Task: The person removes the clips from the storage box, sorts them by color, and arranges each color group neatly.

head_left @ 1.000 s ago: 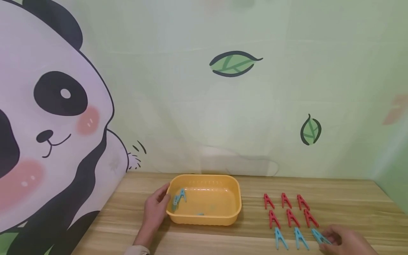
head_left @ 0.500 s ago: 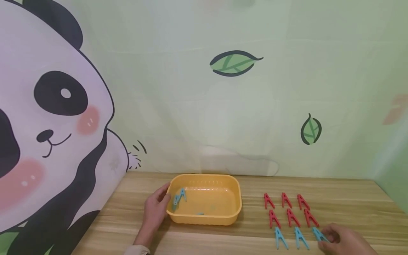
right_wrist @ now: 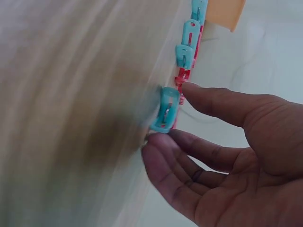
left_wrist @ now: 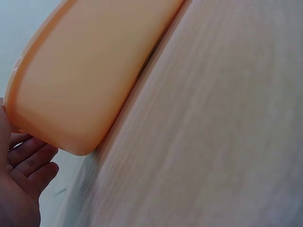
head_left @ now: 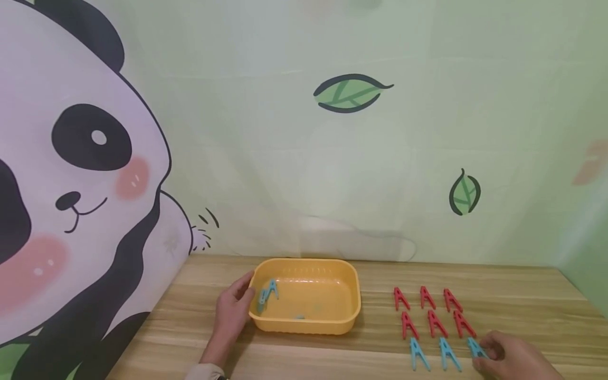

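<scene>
My left hand (head_left: 231,309) holds the left rim of a yellow plastic basket (head_left: 304,328); in the left wrist view its fingers (left_wrist: 33,161) lie against the basket's end. Inside that basket are two blue clothespins (head_left: 272,289) by the left wall and a small bluish piece at the front, mostly hidden. At the right, my right hand (head_left: 515,356) has thumb and fingers on either side of a blue clothespin (right_wrist: 166,109) lying on the table. It is the rightmost of a blue row, beside another blue clothespin (head_left: 448,353) and a third one (head_left: 419,353).
Two rows of red clothespins (head_left: 436,323) lie behind the blue row on the wooden table (head_left: 332,359). A pale green backdrop (head_left: 266,132) with a panda and leaves stands along the table's back edge.
The rightmost blue clothespin has turned slightly and moved a little between my right fingers, closer in line with its row. My left hand and the basket stay in place.
</scene>
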Demonstrator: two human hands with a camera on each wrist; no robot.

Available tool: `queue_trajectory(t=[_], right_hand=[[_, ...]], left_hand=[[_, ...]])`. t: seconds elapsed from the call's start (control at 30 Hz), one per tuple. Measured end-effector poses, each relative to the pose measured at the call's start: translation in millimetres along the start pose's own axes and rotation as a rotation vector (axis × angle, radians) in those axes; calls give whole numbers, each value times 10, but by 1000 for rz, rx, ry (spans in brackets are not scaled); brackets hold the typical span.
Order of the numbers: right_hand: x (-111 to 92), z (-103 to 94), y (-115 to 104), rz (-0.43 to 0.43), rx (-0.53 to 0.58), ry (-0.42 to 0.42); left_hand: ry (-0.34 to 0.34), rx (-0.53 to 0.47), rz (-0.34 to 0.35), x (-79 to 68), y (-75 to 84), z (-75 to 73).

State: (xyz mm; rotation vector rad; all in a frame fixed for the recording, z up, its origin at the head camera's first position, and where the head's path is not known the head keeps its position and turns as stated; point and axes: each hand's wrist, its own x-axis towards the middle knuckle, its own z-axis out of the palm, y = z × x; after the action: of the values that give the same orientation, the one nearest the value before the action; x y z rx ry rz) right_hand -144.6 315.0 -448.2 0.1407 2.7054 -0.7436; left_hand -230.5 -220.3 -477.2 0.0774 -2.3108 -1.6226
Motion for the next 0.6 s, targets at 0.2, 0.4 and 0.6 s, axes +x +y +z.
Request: queue_trajectory(t=[0.2, 0.4, 0.6], right_hand=[[12, -74, -161, 2, -4, 42], [23, -75, -568, -106, 0, 164], [-1, 37, -1004, -261, 95, 272]], left_hand=[[-2, 1, -1, 0, 10, -1], [4, 10, 13, -4, 16, -5], [6, 8, 8, 0, 12, -2]])
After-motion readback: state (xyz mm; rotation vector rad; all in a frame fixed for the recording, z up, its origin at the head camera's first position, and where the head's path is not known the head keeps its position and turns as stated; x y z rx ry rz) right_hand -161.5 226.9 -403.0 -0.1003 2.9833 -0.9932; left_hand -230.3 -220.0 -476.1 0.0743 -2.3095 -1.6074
